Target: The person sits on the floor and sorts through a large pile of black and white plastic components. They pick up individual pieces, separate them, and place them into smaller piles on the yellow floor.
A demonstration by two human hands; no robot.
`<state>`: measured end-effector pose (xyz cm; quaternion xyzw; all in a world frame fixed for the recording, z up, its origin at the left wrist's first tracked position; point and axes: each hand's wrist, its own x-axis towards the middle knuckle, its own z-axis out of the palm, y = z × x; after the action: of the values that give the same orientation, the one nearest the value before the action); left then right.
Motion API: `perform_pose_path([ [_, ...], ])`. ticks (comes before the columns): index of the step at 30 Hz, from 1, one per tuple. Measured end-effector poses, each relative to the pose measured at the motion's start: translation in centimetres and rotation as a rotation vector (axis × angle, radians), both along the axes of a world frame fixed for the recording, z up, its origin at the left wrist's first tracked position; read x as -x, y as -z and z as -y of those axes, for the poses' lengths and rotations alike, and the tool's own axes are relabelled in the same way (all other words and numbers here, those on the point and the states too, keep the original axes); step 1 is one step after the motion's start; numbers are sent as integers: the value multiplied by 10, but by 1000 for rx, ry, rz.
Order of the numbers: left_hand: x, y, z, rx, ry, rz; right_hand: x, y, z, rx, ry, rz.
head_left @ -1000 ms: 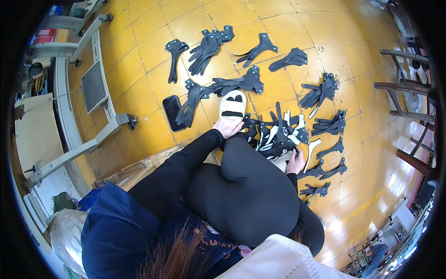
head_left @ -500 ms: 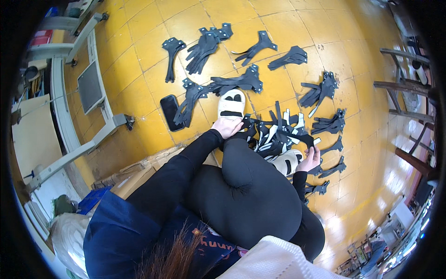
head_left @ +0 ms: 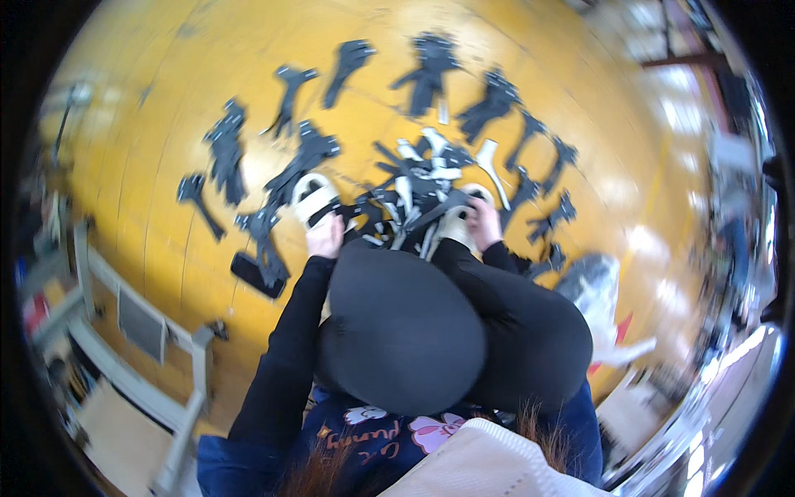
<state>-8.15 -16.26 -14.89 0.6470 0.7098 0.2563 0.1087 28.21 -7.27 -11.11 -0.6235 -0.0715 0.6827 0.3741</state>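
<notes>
My right hand [head_left: 483,224] is closed on one end of a black Y-shaped strap [head_left: 447,207], above the slipper on my right foot. My left hand [head_left: 325,237] is beside the white slipper [head_left: 315,199] on my left foot, its fingertips blurred toward the pile; whether they grip a piece is unclear. Between my feet lies a loose pile of black and white straps [head_left: 406,195]. Around it, neat bundles of black straps [head_left: 426,70] with small pale marks at their wide ends form an arc on the floor.
A dark phone [head_left: 257,276] lies by a bundle at the left. Grey metal framing [head_left: 132,302] stands lower left. A clear plastic bag [head_left: 590,286] is beside my right knee. Yellow tiled floor [head_left: 356,124] spreads under everything.
My view has swung to the right, so the straps and feet appear further left. My right hand has brought its strap in lower, over the pile. The left hand stays by the left slipper.
</notes>
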Motion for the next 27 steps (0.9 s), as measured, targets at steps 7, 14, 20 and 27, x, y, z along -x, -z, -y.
perform_pose_path([
  [7, 2, 13, -2, 92, -147, -88, 28, 8, 29, -590, -395, 684],
  [14, 11, 16, -16, 210, -75, -43, 25, 20, 24, -559, -298, 690],
  [20, 19, 6, -24, 299, -9, -73, 25, 7, 25, -475, -217, 476],
  [27, 26, -8, -29, 341, 38, -90, 22, 9, 23, -474, -217, 441],
])
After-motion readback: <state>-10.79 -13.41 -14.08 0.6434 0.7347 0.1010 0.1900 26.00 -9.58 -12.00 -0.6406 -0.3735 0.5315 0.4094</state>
